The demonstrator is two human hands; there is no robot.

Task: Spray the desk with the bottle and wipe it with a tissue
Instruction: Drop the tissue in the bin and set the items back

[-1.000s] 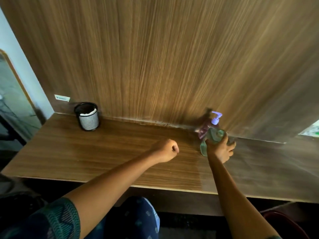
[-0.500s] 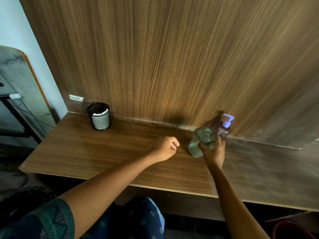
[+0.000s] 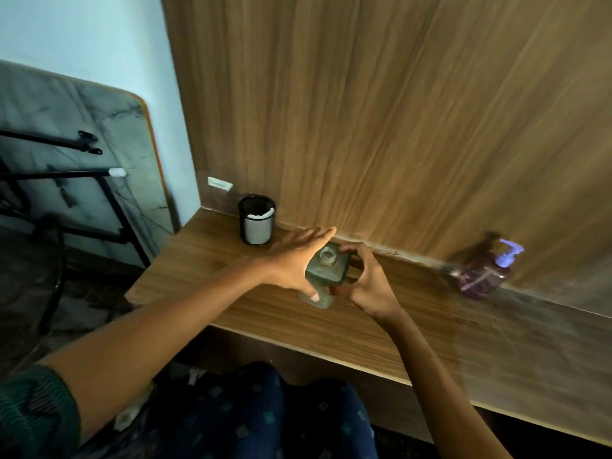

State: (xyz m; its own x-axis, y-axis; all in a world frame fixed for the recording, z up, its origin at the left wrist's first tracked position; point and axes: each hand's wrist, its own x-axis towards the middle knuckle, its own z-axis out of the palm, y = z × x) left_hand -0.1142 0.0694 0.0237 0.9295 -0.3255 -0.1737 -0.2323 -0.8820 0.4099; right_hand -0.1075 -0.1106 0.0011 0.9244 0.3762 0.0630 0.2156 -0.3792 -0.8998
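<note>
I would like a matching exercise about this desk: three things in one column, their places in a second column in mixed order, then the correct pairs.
Things
1. black mesh cup
2. purple plastic pump bottle
3. clear greenish square bottle

Places
A. gripped by the right hand
B. near the left end of the wooden desk, by the wooden back panel
C. far right, by the back panel

Pairs: 1-B; 2-C; 3-A

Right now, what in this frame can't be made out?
Head view:
Clear bottle: lower body covered by the left hand and right hand; liquid level unknown.
Purple pump bottle: motion-blurred, label unreadable.
White item in the black mesh cup: mostly hidden by the cup wall; tissue or not, unclear.
Desk: right end cut off by the frame edge.
</note>
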